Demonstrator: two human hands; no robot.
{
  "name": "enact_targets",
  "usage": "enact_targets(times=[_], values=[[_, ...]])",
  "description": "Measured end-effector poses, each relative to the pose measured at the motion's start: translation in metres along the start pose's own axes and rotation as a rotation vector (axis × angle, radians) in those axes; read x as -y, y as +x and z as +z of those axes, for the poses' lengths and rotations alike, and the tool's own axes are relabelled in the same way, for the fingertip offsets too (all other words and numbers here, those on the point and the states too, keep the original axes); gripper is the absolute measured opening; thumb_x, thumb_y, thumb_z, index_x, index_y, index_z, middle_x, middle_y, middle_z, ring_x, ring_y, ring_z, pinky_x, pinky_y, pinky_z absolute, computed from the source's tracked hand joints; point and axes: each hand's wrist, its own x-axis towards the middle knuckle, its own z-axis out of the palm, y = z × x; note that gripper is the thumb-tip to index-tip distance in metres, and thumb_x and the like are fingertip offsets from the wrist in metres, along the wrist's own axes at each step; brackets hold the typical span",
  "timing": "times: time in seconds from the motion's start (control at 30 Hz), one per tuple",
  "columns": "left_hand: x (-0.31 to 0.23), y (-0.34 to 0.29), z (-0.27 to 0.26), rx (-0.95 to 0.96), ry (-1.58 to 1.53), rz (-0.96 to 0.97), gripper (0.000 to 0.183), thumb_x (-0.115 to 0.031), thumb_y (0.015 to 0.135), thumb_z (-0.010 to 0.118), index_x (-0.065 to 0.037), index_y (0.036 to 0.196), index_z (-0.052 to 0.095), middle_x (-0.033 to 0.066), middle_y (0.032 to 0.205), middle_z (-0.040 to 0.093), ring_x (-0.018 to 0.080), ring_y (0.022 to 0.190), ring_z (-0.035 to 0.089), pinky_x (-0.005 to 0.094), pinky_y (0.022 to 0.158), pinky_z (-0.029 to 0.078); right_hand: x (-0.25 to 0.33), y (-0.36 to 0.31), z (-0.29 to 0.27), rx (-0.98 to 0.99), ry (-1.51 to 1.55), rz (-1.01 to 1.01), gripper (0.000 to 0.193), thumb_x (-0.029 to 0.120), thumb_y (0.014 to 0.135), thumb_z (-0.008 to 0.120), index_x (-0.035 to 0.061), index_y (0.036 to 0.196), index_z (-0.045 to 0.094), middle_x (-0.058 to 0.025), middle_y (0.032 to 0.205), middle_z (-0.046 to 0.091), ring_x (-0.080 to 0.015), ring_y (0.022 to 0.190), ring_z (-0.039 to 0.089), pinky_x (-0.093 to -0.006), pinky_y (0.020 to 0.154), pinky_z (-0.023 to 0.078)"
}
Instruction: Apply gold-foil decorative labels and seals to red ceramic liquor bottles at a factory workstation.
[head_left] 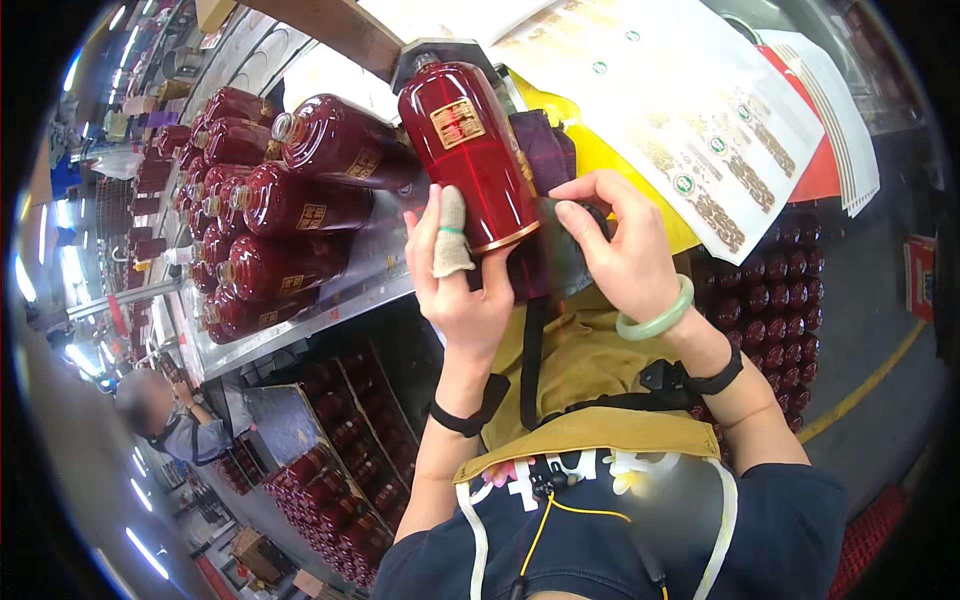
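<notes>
Red bottle (468, 155) lies slanted on the bench before us, its neck at a dark angular bracket (468, 49) and its base facing us. Our left hand (456, 305) reaches up, fingers along the bottle's left side, thumb by the base, gripping its lower end. Our right hand (632, 255) angles in beside the base, index finger and thumb curled toward each other; whether they pinch something thin, we cannot tell.

Bright; fisheye-bent edges, black corners.
We see glare on the dark-red glass bottle (470, 165), long white tube lights (147, 553) left.
</notes>
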Motion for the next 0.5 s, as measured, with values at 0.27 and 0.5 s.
enact_targets(times=[0.27,0.5], values=[[0.013,-0.009,-0.006,0.157,-0.210,-0.174,0.072,-0.003,0.090,0.077,0.006,0.155,0.048,0.0250,0.156,0.056,0.0506,0.149,0.045,0.0502,0.122,0.039,0.018,-0.008,0.006,-0.007,0.145,0.041,0.013,0.009,0.097,0.072,-0.0019,0.105,0.073,-0.0145,0.096,0.072,-0.0204,0.086,0.070,-0.0330,0.079,0.054],[0.023,0.023,-0.024,0.129,-0.824,-0.464,0.080,-0.026,0.097,0.080,0.005,0.160,0.040,0.0214,0.162,0.045,0.0317,0.151,0.046,0.0435,0.126,0.035,0.017,0.010,-0.009,0.008,-0.143,0.012,0.010,0.005,0.097,0.070,-0.0009,0.105,0.074,-0.0116,0.096,0.073,-0.0208,0.090,0.069,-0.0340,0.084,0.055]])
